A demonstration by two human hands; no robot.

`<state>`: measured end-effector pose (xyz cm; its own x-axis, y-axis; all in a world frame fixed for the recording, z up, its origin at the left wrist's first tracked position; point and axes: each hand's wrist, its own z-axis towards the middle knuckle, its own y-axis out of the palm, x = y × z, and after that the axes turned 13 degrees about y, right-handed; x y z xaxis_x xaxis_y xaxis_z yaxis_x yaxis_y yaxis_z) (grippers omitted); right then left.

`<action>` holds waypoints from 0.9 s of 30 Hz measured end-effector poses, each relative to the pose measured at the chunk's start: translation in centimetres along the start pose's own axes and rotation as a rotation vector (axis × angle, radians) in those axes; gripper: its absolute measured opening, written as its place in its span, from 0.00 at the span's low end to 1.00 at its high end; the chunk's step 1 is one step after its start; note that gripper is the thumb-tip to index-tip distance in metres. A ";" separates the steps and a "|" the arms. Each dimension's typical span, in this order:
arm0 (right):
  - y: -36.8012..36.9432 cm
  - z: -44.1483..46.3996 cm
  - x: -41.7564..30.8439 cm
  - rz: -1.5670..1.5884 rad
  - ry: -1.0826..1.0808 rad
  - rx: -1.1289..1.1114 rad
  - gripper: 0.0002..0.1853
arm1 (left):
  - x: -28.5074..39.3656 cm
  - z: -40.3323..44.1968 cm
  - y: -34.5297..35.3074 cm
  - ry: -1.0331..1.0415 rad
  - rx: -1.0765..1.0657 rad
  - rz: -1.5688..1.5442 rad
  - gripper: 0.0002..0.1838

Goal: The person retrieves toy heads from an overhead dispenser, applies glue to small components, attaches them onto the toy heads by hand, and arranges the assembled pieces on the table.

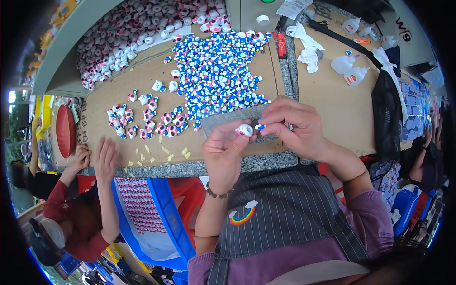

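My left hand is closed around a white and pink figurine head, its rounded white side facing up. Close beside it, my right hand pinches a small blue and white figurine body between thumb and fingertips. The two pieces are near each other; whether they touch I cannot tell. Beneath my hands lies a grey mat. Just beyond them spreads a big pile of blue and white figurine bodies. Left of the pile are several figurines with heads and bodies together.
A bin of white and pink heads stands at the back left. Yellowish strips lie near the table edge. A blue crate holds rows of pink pieces. A co-worker's hand is at left; squeeze bottles stand at right.
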<state>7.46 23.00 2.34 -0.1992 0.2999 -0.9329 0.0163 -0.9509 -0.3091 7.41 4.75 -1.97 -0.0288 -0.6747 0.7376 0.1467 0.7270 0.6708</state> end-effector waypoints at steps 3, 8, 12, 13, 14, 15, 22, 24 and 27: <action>0.5 0.1 -0.3 0.090 0.050 0.009 0.05 | -0.1 0.0 0.1 -0.009 -0.016 -0.014 0.15; 1.1 0.1 0.1 0.083 -0.003 0.022 0.04 | -0.3 -0.2 0.2 0.012 -0.040 -0.014 0.15; 1.7 -0.6 0.4 0.255 0.157 0.012 0.01 | -0.5 -0.5 0.5 0.048 -0.042 0.032 0.14; 1.8 -0.8 0.5 0.329 0.241 -0.004 0.01 | -0.5 -0.6 0.6 0.090 -0.052 0.099 0.14; 2.0 -0.9 0.8 0.313 0.190 0.008 0.01 | -0.6 -0.7 0.7 0.131 -0.062 0.167 0.13; 2.2 -1.1 1.1 0.298 0.141 0.020 0.02 | -0.6 -0.9 0.8 0.169 -0.071 0.235 0.13; 2.8 -2.2 1.7 0.230 0.071 0.080 0.04 | -0.4 -1.1 1.2 0.249 -0.132 0.357 0.09; 2.8 -2.5 1.5 0.232 0.085 0.082 0.03 | -0.4 -1.1 0.8 0.230 -0.160 0.355 0.10; 2.0 -2.2 1.1 0.168 0.114 -0.012 0.02 | -0.1 -1.0 0.4 0.170 -0.180 0.252 0.11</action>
<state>9.43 21.58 0.27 -0.0805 0.1446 -0.9862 0.0513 -0.9875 -0.1489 8.47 4.98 -1.89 0.1930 -0.4998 0.8443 0.3008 0.8492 0.4339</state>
